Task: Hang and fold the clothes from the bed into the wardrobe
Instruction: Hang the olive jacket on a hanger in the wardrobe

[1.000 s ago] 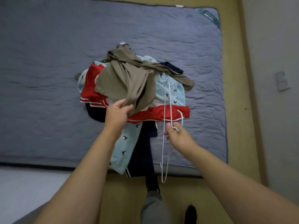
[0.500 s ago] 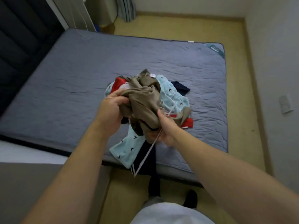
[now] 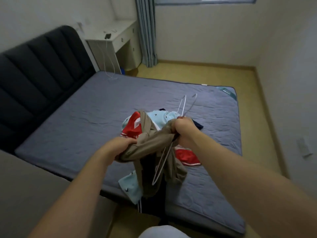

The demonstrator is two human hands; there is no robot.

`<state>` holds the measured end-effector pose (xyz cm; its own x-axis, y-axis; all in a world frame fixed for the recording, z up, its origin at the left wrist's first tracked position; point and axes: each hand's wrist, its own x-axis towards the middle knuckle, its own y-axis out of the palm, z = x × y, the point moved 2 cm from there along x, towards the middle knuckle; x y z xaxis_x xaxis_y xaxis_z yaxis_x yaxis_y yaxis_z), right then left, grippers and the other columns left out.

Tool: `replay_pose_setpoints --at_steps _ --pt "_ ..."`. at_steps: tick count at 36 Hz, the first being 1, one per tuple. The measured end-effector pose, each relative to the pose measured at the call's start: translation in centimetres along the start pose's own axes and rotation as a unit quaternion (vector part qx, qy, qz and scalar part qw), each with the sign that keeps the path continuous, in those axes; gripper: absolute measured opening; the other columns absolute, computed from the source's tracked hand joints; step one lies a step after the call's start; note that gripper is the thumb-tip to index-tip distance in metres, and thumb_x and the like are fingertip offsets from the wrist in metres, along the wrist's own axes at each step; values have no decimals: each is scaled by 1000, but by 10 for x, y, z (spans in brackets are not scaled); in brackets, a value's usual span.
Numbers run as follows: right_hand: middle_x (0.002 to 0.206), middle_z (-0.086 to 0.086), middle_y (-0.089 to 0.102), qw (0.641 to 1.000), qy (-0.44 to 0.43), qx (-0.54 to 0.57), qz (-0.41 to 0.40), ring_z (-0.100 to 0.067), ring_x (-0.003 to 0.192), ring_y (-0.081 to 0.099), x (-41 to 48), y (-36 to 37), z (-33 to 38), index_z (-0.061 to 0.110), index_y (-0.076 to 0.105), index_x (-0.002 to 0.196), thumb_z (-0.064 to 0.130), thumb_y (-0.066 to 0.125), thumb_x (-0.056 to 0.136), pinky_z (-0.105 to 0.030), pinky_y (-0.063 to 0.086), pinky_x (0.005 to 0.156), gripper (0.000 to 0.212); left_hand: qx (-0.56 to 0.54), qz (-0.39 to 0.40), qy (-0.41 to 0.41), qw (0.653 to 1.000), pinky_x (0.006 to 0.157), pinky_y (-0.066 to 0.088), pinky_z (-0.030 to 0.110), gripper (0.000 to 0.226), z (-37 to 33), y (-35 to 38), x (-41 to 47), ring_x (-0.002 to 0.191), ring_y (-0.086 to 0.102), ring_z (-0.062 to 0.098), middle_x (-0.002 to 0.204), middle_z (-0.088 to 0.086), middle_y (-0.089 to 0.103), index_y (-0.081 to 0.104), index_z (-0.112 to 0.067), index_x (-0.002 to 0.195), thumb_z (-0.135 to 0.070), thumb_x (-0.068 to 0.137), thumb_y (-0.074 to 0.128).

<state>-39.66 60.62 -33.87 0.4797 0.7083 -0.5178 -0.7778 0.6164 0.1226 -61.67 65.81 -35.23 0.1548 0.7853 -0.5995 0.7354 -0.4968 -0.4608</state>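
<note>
Left hand (image 3: 120, 146): fingers curled round one end of brown garment (image 3: 151, 140), held twisted above clothes pile (image 3: 161, 117) on bed (image 3: 77, 126). Right hand (image 3: 186, 130): fist bunching other end plus wire hangers (image 3: 190, 105). Risk (likely): wire snags the twisted cloth, or a hanger slips free.

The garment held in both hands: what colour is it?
The garment is plain khaki-brown, best seen in the head view.
</note>
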Motion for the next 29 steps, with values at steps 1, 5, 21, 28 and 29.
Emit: replay_pose_setpoints --at_steps 1,5,21,28,29 --pt "63 -7 39 1000 -13 9 4 -20 49 46 -6 0 10 13 41 71 -17 35 82 -25 34 43 32 38 25 3 999 51 48 24 22 0 4 -1 70 70 19 81 6 75 72 -13 95 -34 90 68" --pt "67 -10 49 998 -43 -22 46 -18 52 57 -29 -3 48 9 50 80 -15 37 80 -20 42 41 27 47 129 8 990 59 57 31 22 -4 23 4 70 73 25 80 13 75 73 -3 103 -20 90 69" --pt "86 -12 44 993 -118 7 -3 -27 73 49 -52 -74 124 8 48 88 -18 44 73 -34 50 57 30 188 244 257 916 93 54 30 61 -50 59 15 110 66 16 115 -5 71 67 -38 112 -40 56 93" --pt "84 -14 45 990 -125 -49 -31 -29 70 49 -52 -103 125 4 46 88 -14 42 78 -35 49 55 22 97 -114 254 955 60 44 31 22 -91 39 27 72 62 31 67 10 65 67 -15 70 -6 87 56" --pt "84 -14 44 989 -129 -58 -36 -30 71 49 -51 -107 124 5 46 87 -13 44 79 -38 49 57 20 54 -117 253 959 62 44 32 25 -102 34 24 72 60 30 68 9 64 65 -16 70 -7 90 54"
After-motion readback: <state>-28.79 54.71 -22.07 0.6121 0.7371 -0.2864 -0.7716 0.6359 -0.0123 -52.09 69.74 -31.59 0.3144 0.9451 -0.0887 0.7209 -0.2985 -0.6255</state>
